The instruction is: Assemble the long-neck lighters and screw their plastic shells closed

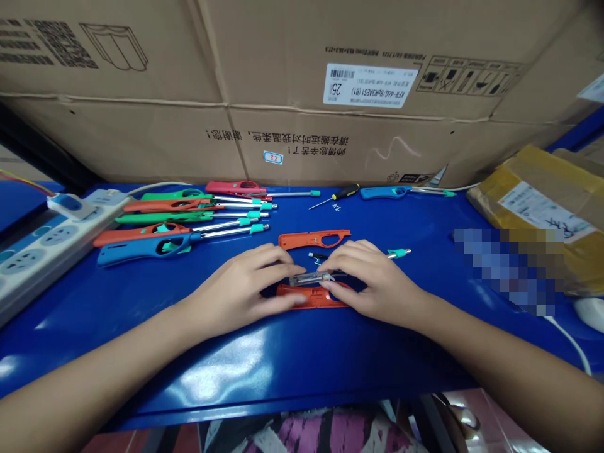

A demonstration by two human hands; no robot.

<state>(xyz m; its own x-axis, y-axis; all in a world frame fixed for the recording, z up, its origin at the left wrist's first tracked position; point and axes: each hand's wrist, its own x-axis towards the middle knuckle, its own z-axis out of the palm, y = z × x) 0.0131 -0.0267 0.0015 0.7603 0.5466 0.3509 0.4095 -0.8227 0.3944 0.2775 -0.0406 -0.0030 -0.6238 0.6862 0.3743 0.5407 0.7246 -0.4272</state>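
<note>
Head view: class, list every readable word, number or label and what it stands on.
"25" and "KFR-46G/BpR3AES1 (B1)", upside down: white label on the cardboard box.
"37": small sticker on the same box.
"师傅您辛苦了!请在搬运时对我温柔些,谢谢您!": printed there, upside down.
Too blurred: parcel label, top-left print.
Metal part between left hand and right hand: no text.

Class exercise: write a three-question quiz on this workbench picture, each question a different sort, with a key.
1. True or false: the left hand and right hand both touch the clear inner part.
2. The shell half under the hands is: A orange; B green; C blue.
3. Fill in: the pile of lighters lies to the hands' ____.
Key: 1 true; 2 A; 3 left.
</note>
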